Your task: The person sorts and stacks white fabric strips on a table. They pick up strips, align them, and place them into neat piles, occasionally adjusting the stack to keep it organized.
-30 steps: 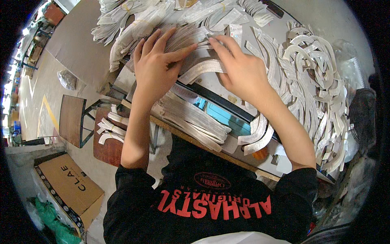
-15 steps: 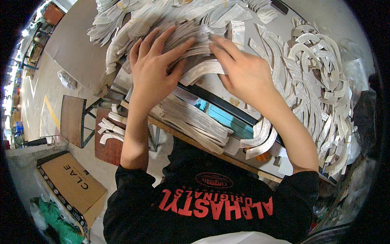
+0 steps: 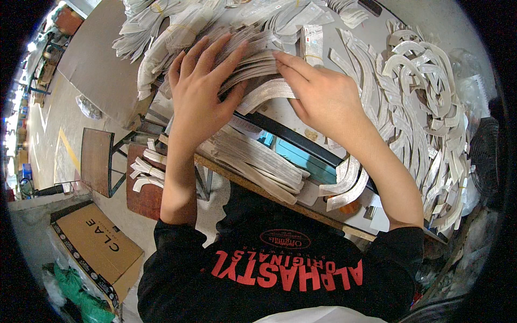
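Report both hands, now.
Left hand: open, fingers spread over the strips.
Right hand: at the strips' right end; whether it grips any cannot be told.

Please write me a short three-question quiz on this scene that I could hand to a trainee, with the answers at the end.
1. True or false: the left hand lies with spread fingers over a fanned stack of pale strips.

2. What lies on the reddish-brown seat at the left?
A) a cardboard box
B) a bunch of white strips
C) a green bag

3. Which hand is nearer the tangled pile of loose strips on the table?

Key: 1: true. 2: B. 3: the right hand.
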{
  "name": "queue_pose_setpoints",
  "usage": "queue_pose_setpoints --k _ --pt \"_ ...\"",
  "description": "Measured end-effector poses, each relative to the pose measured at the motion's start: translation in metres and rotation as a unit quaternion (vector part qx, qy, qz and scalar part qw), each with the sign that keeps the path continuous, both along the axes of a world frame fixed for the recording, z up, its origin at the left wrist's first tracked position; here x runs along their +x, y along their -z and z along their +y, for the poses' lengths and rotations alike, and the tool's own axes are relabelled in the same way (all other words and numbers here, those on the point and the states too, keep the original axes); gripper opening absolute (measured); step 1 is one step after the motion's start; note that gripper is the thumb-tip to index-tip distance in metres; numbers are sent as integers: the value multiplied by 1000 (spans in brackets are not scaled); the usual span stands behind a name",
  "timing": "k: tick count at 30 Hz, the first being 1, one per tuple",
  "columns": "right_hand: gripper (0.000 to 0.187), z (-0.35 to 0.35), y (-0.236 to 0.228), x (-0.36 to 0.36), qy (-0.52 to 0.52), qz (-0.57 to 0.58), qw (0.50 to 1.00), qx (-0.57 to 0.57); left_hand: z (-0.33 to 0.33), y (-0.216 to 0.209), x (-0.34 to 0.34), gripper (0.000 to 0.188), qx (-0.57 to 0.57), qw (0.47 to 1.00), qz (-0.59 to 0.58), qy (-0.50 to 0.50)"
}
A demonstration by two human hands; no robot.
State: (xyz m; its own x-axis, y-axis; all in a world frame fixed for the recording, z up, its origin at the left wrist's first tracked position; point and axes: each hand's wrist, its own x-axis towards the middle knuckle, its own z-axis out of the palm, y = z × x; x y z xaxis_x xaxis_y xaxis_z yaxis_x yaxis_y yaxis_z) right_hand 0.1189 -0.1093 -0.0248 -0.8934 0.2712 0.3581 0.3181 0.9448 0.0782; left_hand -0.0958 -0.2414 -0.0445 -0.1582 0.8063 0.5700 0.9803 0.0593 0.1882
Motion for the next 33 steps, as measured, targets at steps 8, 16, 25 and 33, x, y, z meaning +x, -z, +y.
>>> queue_pose_setpoints --k 8,16,25,33 --pt "45 4 6 -1 -32 43 998 19 0 2 -3 46 -3 1000 25 9" --pt "39 2 7 -1 -30 58 997 29 0 0 -1 43 -19 1000 22 10" --pt "47 4 5 -2 -41 77 996 -10 0 0 -2 44 -17 999 17 34" --pt "69 -1 -12 -13 2 -13 1000 -19 0 2 -3 46 -20 999 14 36"
